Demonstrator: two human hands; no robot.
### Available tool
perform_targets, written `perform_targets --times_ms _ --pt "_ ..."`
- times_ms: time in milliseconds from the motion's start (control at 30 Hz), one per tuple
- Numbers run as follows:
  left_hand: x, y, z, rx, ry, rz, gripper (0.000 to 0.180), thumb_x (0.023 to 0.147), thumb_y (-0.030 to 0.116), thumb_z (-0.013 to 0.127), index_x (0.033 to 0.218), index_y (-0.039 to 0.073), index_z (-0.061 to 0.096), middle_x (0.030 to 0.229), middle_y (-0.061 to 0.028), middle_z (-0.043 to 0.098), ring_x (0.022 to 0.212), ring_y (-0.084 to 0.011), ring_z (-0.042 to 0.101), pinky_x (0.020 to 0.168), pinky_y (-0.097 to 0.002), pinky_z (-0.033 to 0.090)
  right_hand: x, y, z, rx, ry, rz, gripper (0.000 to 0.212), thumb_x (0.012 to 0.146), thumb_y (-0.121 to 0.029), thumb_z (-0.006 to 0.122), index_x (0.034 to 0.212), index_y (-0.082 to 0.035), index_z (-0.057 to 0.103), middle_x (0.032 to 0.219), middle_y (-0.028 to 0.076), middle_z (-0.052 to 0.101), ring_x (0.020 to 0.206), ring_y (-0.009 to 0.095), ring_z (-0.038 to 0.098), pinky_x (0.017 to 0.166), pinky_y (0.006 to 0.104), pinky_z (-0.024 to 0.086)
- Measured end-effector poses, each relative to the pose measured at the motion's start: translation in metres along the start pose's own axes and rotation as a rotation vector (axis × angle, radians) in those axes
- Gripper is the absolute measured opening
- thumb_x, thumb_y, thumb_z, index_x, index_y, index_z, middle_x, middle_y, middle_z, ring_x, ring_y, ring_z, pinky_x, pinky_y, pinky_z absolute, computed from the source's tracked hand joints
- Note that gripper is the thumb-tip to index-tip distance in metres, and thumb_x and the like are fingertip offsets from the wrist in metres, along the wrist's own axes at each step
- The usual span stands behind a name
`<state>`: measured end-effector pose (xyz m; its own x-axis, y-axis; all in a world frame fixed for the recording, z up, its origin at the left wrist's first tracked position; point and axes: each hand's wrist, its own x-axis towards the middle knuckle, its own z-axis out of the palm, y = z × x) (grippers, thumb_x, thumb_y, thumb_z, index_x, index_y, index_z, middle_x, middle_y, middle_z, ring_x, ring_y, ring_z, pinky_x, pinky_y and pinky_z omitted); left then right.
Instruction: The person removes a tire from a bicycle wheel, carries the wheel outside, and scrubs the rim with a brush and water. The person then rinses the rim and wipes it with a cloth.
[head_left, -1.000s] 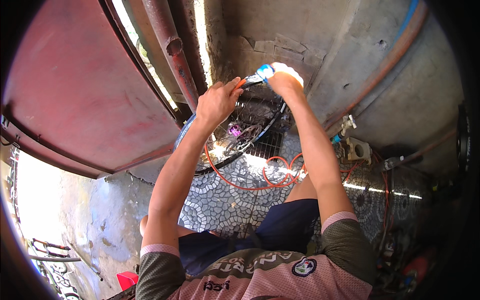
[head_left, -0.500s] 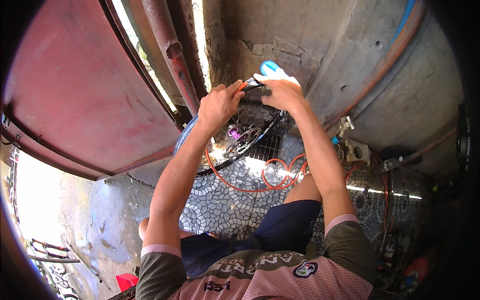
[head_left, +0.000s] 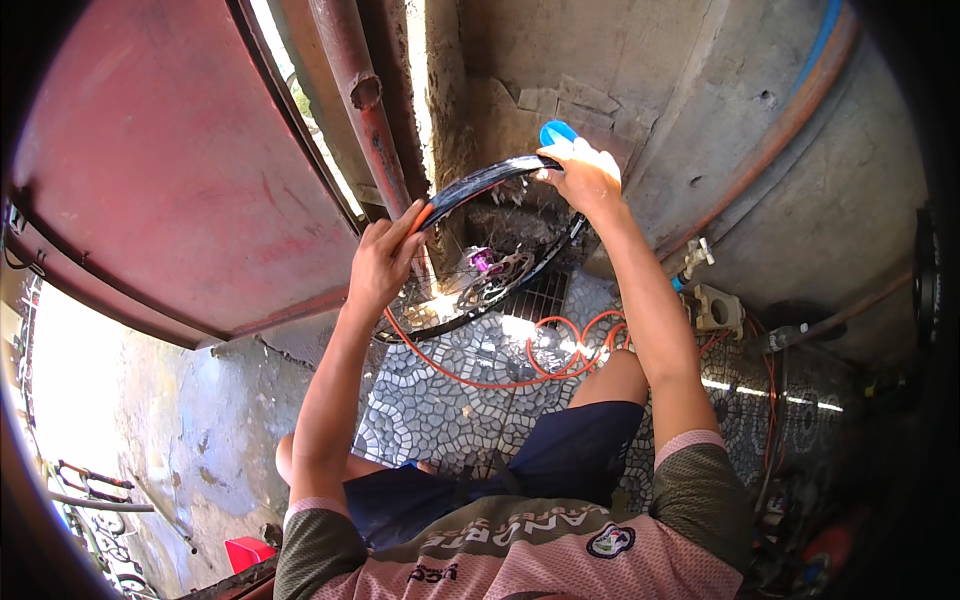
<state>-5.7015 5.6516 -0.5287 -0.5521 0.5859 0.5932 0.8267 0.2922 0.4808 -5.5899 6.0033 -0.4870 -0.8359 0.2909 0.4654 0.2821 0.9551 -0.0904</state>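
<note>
A bicycle wheel [head_left: 478, 182] stands tilted in front of me, its black rim wet and shiny along the top. Its purple hub [head_left: 484, 260] and metal disc show lower down. My left hand [head_left: 386, 262] is closed around the end of an orange hose [head_left: 424, 215], held against the upper left of the rim. At the top right of the wheel, my right hand [head_left: 584, 180] is closed over the rim, with a blue rounded object [head_left: 557, 131] showing beyond its fingers. What kind of object it is cannot be made out. The palm hides much of it.
The orange hose [head_left: 470, 383] loops over the pebble-patterned floor [head_left: 440, 430] beside a drain grate [head_left: 540, 298]. A tap [head_left: 694, 262] juts out on the right near a hollow concrete block [head_left: 718, 308]. To the left is a red metal gate [head_left: 150, 170], with a rusty pipe [head_left: 365, 95] beside it.
My left hand has slid down and left along the rim with the hose, away from my right hand. More of the wet rim now shows between them. My right hand has shifted slightly right.
</note>
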Motion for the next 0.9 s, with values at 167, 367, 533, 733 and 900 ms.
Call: perform_targets --times_ms 167,367,533,733,900 --pt "-0.039 -0.024 -0.002 -0.174 0.096 -0.112 0.051 0.101 0.019 0.075 0.15 0.012 0.065 0.088 -0.015 0.065 0.076 -0.0263 0.058 0.076 -0.0379 0.052 0.001 0.0 -0.008 -0.009 -0.052 0.042 0.049 0.091 -0.047 0.08 0.138 -0.034 0.072 0.129 0.013 0.072 0.115 0.033 0.07 0.093 0.0463 0.053" --pt "0.011 0.032 -0.006 0.073 -0.077 -0.199 0.049 0.101 0.035 0.075 0.148 0.024 0.067 0.094 -0.0134 0.069 0.081 -0.0332 0.07 0.075 -0.0453 0.056 0.01 -0.008 -0.041 0.316 -0.148 0.348 0.071 0.091 -0.03 0.068 0.155 -0.009 0.049 0.118 0.024 0.076 0.113 0.044 0.072 0.098 0.0524 0.056" --pt "0.053 0.06 -0.002 0.178 -0.238 -0.194 0.049 0.103 0.049 0.066 0.147 0.028 0.066 0.097 -0.0125 0.07 0.09 -0.0386 0.073 0.076 -0.0526 0.056 0.011 -0.054 -0.053 0.327 -0.167 0.27 0.042 0.101 -0.043 0.065 0.118 -0.006 0.075 0.115 0.023 0.077 0.112 0.042 0.073 0.097 0.0528 0.057" --pt "0.058 0.056 0.0 0.185 -0.236 -0.196 0.046 0.103 0.045 0.068 0.145 0.026 0.069 0.096 -0.0135 0.071 0.09 -0.0371 0.073 0.076 -0.0513 0.056 0.009 -0.078 -0.031 0.255 -0.217 0.343 0.035 0.101 -0.042 0.064 0.113 -0.012 0.077 0.114 0.02 0.078 0.11 0.039 0.074 0.095 0.051 0.058" --pt "0.07 0.063 0.011 0.197 -0.228 -0.159 0.047 0.102 0.047 0.067 0.144 0.025 0.069 0.096 -0.0145 0.072 0.09 -0.0391 0.074 0.076 -0.0533 0.058 0.011 -0.039 -0.026 0.14 -0.247 0.454 0.036 0.098 -0.042 0.065 0.12 -0.015 0.076 0.114 0.021 0.078 0.11 0.037 0.075 0.093 0.0486 0.059"
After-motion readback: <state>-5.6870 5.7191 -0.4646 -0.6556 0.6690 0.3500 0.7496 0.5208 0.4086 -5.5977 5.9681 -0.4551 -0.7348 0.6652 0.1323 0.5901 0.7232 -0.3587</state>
